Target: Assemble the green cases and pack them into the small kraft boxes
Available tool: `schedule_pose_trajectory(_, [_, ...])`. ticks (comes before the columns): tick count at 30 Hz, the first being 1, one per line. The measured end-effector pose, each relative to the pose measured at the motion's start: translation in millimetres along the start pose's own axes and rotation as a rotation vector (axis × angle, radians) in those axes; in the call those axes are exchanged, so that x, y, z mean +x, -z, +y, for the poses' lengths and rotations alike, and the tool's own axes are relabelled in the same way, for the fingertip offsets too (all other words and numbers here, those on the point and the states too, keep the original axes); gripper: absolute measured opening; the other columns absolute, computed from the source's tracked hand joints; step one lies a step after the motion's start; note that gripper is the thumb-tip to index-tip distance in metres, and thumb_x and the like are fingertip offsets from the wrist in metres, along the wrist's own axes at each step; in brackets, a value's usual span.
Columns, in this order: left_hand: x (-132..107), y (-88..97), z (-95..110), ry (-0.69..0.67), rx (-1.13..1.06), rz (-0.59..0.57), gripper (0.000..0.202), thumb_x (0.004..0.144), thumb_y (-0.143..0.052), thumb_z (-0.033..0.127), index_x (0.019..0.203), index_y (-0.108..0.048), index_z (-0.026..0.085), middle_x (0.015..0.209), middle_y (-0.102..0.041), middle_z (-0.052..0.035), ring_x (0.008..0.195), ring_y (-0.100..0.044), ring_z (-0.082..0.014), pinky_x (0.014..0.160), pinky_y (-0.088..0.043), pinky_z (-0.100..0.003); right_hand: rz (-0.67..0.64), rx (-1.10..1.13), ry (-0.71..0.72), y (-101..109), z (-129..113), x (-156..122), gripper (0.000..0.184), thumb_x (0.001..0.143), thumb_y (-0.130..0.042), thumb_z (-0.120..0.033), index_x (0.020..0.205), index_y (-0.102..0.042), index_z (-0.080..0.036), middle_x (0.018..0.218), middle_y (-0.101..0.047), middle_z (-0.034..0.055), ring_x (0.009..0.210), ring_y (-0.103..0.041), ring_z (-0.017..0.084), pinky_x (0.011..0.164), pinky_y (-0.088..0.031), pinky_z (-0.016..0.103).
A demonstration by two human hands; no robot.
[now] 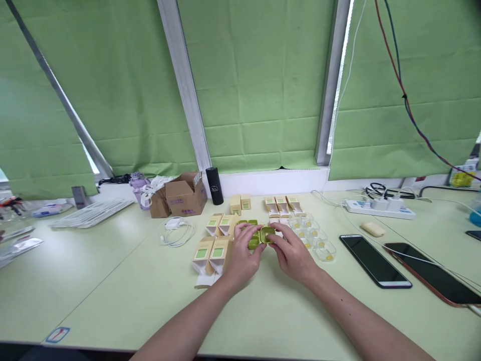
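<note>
A small olive-green plastic case [267,232] is between my two hands in the middle of the table, its hollow inside showing. My left hand [241,256] grips its left side, with the thumb at the lower edge. Closed on the right side is my right hand [295,254], a fingertip reaching into the hollow. More green plastic pieces [252,221] show just behind my fingers, partly covered. Left of my left hand stand cardboard boxes [202,253] with green labels and open flaps. Clear plastic cups [325,249] with yellow spots lie right of my right hand.
Small open cartons [281,204] stand farther back. A brown cardboard box [185,194], a black cylinder [214,186] and a white charger cable [176,233] are at the left. Phones [376,260] and a power strip [379,209] with trailing cables occupy the right.
</note>
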State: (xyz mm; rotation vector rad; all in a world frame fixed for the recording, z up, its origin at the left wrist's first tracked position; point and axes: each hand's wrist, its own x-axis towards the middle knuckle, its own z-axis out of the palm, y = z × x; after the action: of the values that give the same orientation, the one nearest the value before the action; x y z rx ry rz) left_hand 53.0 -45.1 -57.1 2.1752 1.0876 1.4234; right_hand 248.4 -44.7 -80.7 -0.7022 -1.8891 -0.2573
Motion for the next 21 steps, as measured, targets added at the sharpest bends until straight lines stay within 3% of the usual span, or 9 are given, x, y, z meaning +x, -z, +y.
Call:
schedule_pose_trajectory(16, [-0.5,-0.1,2.6,-0.005,0.004,0.015,0.040,0.095,-0.072,0.020,0.134,-0.070,0.025,0.131,-0.071,-0.0114,0.137,-0.052,-0.0312,0.113,-0.054,-0.053,-0.009,-0.001,0.045,-0.1,-0.5,2.0,0.044,0.102,-0.047,-0.003,0.138,-0.060,-0.026,0.140,-0.060,0.0185,0.129,-0.062,0.034,0.095,-0.064,0.054])
schedule_pose_trajectory(21, [-0.4,0.4,2.8,0.004,0.011,0.000,0.039,0.096,-0.072,0.021,0.135,-0.070,0.025,0.132,-0.071,-0.0116,0.138,-0.050,-0.0314,0.113,-0.053,-0.054,-0.018,-0.014,0.042,1.1,-1.1,3.0,0.039,0.103,-0.049,-0.003,0.133,-0.061,-0.025,0.139,-0.060,0.0182,0.129,-0.062,0.033,0.095,-0.065,0.052])
